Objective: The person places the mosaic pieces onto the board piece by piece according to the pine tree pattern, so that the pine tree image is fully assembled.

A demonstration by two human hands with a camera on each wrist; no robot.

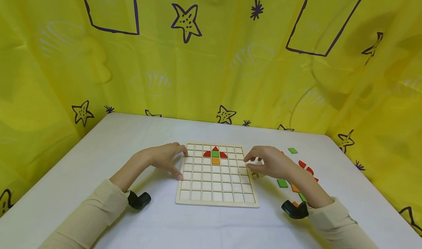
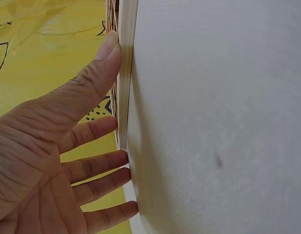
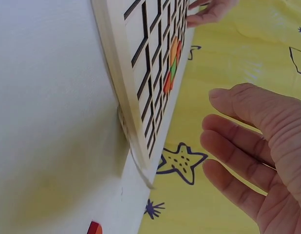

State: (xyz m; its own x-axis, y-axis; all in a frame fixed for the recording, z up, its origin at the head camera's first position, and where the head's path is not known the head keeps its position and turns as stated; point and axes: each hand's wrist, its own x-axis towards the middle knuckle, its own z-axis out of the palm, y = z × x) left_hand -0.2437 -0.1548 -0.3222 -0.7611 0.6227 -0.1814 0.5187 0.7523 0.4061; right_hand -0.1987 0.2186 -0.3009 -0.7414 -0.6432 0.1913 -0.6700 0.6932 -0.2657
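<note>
Sleeves (image 1: pixel 86 208) lead to the left hand (image 1: pixel 165 159), spread against the grid board (image 1: pixel 217 204) lying between, and the right hand (image 1: pixel 271 162), fingers parted by its other edge, contact unclear; light, even steadying should keep tiles (image 1: pixel 215 154) seated.

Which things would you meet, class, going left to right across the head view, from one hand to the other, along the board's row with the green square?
Left hand → left red piece → green square → right red piece → right hand.
</note>
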